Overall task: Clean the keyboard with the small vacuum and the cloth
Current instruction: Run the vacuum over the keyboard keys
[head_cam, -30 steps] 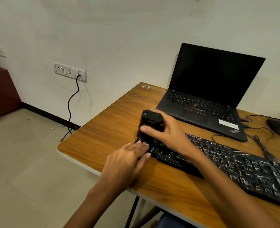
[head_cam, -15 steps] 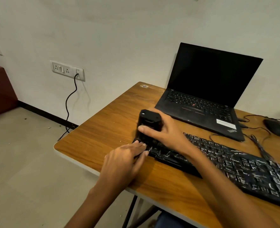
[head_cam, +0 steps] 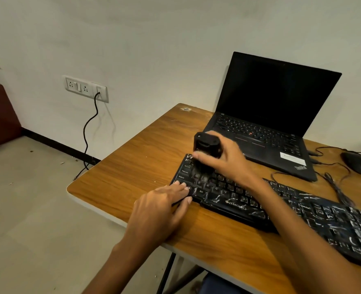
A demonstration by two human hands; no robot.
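A black keyboard (head_cam: 302, 217) with white streaks on its keys lies across the wooden table (head_cam: 137, 172). My right hand (head_cam: 226, 162) grips a small black vacuum (head_cam: 206, 146), held upright with its lower end on the keys at the keyboard's far-left corner. My left hand (head_cam: 160, 206) lies flat on the table, fingers spread and resting on the keyboard's near-left corner. No cloth is in view.
An open black laptop (head_cam: 266, 124) with a dark screen stands behind the keyboard. A black mouse (head_cam: 355, 162) and loose cables (head_cam: 332, 183) lie at the right. A wall socket (head_cam: 86, 89) with a plugged cable is at the left. The table edge runs just left of my left hand.
The vacuum in my right hand has shifted slightly toward the far edge of the keyboard's left end. My left hand has stayed on the keyboard's near-left corner.
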